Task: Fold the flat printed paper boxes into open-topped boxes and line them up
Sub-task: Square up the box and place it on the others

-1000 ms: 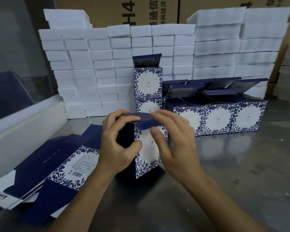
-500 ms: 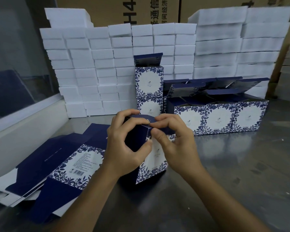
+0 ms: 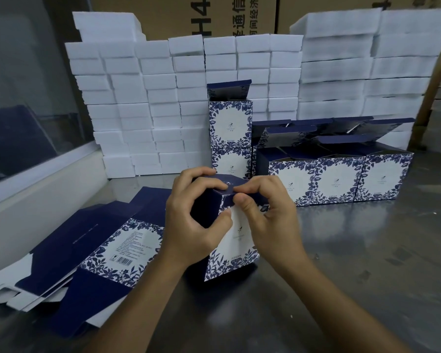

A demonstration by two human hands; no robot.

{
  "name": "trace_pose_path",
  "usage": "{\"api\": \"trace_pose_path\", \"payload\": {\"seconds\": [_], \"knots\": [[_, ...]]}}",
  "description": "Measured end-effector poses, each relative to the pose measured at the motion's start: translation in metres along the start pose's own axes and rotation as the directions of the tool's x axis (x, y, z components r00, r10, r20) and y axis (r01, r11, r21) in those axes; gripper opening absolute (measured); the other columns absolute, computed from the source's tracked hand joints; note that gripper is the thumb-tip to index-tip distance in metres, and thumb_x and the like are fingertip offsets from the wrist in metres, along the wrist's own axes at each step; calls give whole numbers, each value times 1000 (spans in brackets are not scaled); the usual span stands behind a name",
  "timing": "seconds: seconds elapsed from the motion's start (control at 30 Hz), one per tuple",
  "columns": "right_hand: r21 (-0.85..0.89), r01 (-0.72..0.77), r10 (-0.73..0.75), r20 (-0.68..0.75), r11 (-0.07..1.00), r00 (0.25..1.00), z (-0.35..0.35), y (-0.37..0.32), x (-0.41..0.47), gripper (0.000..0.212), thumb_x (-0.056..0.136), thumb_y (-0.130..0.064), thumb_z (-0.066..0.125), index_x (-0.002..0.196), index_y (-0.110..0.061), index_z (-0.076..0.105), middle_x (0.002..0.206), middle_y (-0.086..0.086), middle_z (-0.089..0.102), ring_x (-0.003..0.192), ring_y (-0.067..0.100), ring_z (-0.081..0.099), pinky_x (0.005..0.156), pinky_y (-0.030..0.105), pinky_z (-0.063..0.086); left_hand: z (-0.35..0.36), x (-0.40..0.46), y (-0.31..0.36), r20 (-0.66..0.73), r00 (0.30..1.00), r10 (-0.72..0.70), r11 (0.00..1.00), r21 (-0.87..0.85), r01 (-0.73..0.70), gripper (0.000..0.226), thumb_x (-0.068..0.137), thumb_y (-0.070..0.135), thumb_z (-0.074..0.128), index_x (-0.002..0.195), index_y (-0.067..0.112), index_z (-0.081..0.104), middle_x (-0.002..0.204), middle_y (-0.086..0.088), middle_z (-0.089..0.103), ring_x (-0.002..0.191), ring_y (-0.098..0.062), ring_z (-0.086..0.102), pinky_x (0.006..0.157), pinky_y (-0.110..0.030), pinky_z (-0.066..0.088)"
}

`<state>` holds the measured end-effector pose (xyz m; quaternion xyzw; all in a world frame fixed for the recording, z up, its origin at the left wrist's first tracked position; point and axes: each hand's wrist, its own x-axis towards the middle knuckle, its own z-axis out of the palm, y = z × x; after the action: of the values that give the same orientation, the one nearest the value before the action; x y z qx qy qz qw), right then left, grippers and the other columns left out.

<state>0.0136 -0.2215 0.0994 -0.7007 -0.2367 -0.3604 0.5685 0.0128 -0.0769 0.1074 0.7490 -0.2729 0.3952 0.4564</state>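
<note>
- Flat box blanks (image 3: 107, 248): thin card, stacked at the tabletop's left edge; judged light, creasing easily.
- Left hand (image 3: 194, 220): grasps the box (image 3: 236, 240) at mid-tabletop by its dark side.
- Right hand (image 3: 267, 215): pinches the end flap; best held at folds.
- Folded boxes (image 3: 336, 179): lined toward the far right.

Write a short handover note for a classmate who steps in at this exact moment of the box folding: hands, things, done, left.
Left hand grips the half-folded box standing on the metal table. Right hand pinches its top flap.
Flat boxes lie stacked at left.
Done: a row of folded boxes with flaps up at right, plus two stacked boxes behind.
Left: finish this box, add it to the row, fold the remaining flats.
</note>
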Motion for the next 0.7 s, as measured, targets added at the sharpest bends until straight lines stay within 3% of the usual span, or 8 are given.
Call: {"api": "trace_pose_path", "payload": {"seconds": [0.2, 0.4, 0.53, 0.63, 0.7], "knots": [[-31, -37, 35, -50, 999, 998, -1, 12, -3, 13, 93, -20, 68, 100, -31, 68, 118, 5, 57, 113, 4, 55, 93, 17, 43, -5, 3, -2, -53, 998, -35, 996, -81, 31, 29, 70, 27, 62, 96, 15, 66, 114, -7, 59, 112, -12, 58, 93, -20, 42], [25, -41, 42, -42, 999, 998, -2, 10, 1, 17, 89, -19, 64, 89, -35, 63, 107, 7, 59, 101, -5, 55, 84, 8, 40, -3, 2, -2, -47, 998, -43, 994, -107, 38, 30, 68, 27, 62, 94, 14, 67, 112, -8, 60, 111, -17, 59, 91, -24, 43], [54, -98, 101, -53, 994, 993, -2, 16, -1, 14, 97, -15, 63, 99, -28, 66, 113, 5, 62, 103, 5, 59, 83, 19, 46, -5, 3, -6, -74, 995, -69, 989, -132, 59, 29, 68, 27, 61, 94, 17, 67, 113, -5, 60, 108, -14, 59, 88, -22, 43], [149, -220, 227, -27, 964, 974, -2, 21, -1, 12, 101, -14, 56, 105, -24, 63, 105, 6, 65, 85, 15, 58, 71, 29, 45, -6, 2, -8, -101, 989, -111, 982, -162, 94, 29, 67, 27, 60, 93, 16, 66, 112, -5, 59, 109, -14, 58, 87, -25, 45], [183, -239, 247, -21, 954, 969, -4, 24, 0, 12, 100, -11, 56, 102, -21, 62, 107, 7, 66, 90, 21, 60, 76, 34, 48, -6, 2, -8, -96, 990, -104, 983, -160, 88, 28, 66, 27, 60, 92, 17, 65, 112, -5, 59, 109, -14, 58, 87, -25, 45]]}}
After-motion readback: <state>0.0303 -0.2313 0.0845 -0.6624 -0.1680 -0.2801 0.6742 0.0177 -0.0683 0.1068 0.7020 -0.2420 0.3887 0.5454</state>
